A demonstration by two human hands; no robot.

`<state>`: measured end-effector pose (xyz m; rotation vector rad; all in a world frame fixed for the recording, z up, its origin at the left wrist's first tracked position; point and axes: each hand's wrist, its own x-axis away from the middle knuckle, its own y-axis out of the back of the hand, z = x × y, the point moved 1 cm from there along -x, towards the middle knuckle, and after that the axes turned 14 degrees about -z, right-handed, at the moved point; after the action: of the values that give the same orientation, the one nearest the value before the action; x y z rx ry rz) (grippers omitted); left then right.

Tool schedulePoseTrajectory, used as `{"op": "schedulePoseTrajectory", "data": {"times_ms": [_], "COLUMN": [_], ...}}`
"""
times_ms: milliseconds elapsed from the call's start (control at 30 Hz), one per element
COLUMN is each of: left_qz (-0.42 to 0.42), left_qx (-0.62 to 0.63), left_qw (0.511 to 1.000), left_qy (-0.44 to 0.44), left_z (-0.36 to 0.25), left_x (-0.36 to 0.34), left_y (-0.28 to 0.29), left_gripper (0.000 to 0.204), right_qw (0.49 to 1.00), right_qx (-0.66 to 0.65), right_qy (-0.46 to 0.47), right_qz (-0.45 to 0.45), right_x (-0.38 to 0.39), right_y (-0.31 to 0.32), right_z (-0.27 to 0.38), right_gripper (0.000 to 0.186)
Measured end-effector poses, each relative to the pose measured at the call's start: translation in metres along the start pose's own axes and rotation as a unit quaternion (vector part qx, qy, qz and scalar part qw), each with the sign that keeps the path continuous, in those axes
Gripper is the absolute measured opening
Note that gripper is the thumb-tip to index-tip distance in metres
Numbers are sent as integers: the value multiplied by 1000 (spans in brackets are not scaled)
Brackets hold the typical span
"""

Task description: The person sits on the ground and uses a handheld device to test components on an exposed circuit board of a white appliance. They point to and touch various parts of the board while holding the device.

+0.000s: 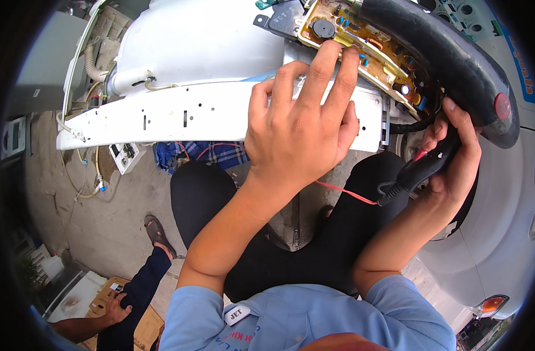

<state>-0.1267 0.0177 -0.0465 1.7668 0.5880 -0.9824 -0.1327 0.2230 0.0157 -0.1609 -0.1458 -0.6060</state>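
Note:
My left hand (302, 117) reaches over a white perforated metal strip (162, 117), its fingers bent and apart, the tips resting on the near edge of a tan circuit board (370, 61) crowded with small components. At the right, my right hand (460, 146) is wrapped round a black handheld tool (425, 164) with a red part on it. A red wire (352, 195) runs to the tool's lower end. A curved glossy black housing (443, 52) with a red round piece lies alongside the board, just above my right hand.
Behind the strip lies a white appliance (197, 41), with hoses at left and plaid cloth (220, 155) beneath. A co-worker's sandalled foot (156, 231) and hand (115, 313) are at lower left, beside cardboard (150, 330). A silver vehicle (507, 234) stands at right.

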Motion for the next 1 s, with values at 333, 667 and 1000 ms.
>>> {"op": "schedulePoseTrajectory", "data": {"times_ms": [333, 667, 1000], "left_qz": [6, 22, 36], "left_qx": [-7, -14, 5], "left_qw": [1000, 1000, 999], "left_qy": [-2, 3, -1], "left_z": [1, -2, 0], "left_x": [-1, -1, -10], "left_y": [0, -1, 5], "left_gripper": [57, 60, 62], "right_qw": [999, 997, 999], "right_qx": [43, 68, 50], "right_qy": [12, 32, 9], "right_qz": [-19, 17, 4], "right_x": [12, 10, 10], "right_y": [-8, -6, -9], "right_z": [8, 12, 10], "right_gripper": [22, 21, 24]}}
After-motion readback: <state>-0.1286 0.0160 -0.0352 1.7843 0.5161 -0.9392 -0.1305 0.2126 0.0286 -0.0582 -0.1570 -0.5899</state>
